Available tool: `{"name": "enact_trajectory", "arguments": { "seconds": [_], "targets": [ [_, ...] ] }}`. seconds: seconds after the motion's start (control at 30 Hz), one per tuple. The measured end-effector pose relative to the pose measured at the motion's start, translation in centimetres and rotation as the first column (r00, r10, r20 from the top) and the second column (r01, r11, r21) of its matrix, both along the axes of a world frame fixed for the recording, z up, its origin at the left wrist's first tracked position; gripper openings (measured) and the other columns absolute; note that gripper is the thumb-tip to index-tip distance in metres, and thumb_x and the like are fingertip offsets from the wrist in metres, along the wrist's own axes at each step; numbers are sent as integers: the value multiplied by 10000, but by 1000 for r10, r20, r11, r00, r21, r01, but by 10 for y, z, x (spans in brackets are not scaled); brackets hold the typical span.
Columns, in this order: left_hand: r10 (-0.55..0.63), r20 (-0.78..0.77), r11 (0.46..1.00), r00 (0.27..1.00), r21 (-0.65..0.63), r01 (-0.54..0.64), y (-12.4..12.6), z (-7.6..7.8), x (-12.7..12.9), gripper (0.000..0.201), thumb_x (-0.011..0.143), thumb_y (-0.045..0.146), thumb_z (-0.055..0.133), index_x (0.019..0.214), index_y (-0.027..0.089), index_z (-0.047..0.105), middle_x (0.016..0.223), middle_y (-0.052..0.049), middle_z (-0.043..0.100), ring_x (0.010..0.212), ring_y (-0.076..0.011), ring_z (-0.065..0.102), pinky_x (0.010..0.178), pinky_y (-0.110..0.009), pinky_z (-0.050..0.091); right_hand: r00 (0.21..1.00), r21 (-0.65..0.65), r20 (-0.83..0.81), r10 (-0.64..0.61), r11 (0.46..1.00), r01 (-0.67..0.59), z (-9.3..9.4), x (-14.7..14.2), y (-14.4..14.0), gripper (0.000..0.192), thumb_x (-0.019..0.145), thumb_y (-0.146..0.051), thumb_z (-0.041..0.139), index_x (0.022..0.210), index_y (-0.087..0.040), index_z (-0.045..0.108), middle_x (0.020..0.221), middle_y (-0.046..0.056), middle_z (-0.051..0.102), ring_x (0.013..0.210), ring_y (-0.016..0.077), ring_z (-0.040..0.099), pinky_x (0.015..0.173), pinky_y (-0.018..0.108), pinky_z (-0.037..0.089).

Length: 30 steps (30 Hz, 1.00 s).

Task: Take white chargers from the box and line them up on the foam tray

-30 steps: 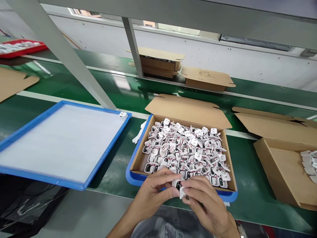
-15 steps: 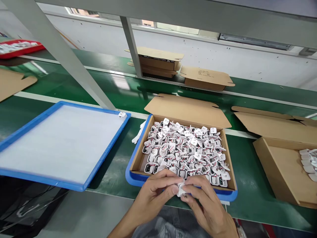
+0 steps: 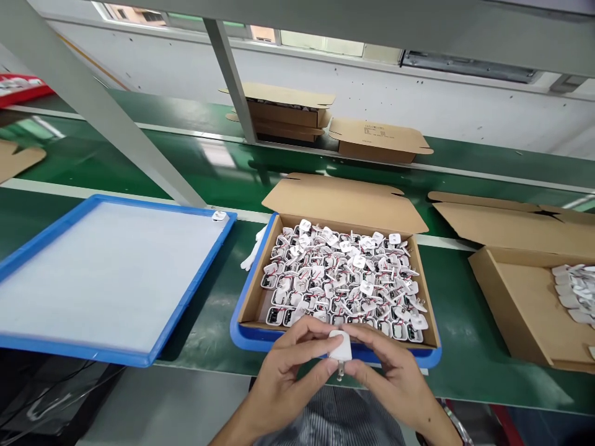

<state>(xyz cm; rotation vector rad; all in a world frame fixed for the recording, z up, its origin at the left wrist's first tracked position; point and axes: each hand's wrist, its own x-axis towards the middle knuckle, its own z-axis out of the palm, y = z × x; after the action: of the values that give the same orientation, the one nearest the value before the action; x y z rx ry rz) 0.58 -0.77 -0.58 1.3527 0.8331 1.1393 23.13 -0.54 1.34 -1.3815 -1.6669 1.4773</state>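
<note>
Desk: I see a green desk carrying a blue tray.
Box: a cardboard box of white parts sits just beyond my hands.
Grip: my left hand and right hand both pinch one white plug, held just in front of the box.

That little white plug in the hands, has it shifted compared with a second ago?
Yes. The white plug now sits upright, prongs down, fully closed, slightly lower against the near edge of the cardboard box; left hand and right hand pinch it.
</note>
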Motion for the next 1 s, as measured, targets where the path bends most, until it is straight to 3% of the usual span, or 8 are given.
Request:
{"name": "enact_trajectory", "arguments": {
  "seconds": [0.3,0.5,0.7,1.0],
  "targets": [
    [-6,-54,993,999,118,13,-2,1,-2,431,1016,162,638,1400,356,671,1195,-99,639,1062,-215,659,880,-365,587,995,115,-98,21,993,-9,5,-5,4,410,960,-356,732,1357,-428,661,1336,39,722,1250,218,695,1038,379,617],
    [23,-45,993,999,117,-17,-3,0,-1,480,935,242,780,1384,377,677,1193,-89,631,1071,-230,663,893,-387,597,992,168,-76,98,982,-84,1,-2,5,442,1000,-326,678,1416,-445,593,1351,30,695,1274,208,673,1018,361,625],
    [-39,-28,992,999,120,42,-1,6,-3,450,990,137,665,1389,345,678,1224,-99,628,1103,-218,655,916,-364,586,990,233,-85,111,968,-89,4,-1,3,486,1007,-309,671,1456,-456,558,1379,24,682,1302,197,647,1040,331,610],
    [68,-44,994,997,87,-64,-7,2,6,363,952,114,694,1258,304,743,1127,-82,641,1018,-205,673,861,-338,592,997,179,-50,63,982,-53,2,2,0,448,984,-326,697,1418,-405,621,1357,64,720,1290,238,674,1068,459,603]
  ]
}}
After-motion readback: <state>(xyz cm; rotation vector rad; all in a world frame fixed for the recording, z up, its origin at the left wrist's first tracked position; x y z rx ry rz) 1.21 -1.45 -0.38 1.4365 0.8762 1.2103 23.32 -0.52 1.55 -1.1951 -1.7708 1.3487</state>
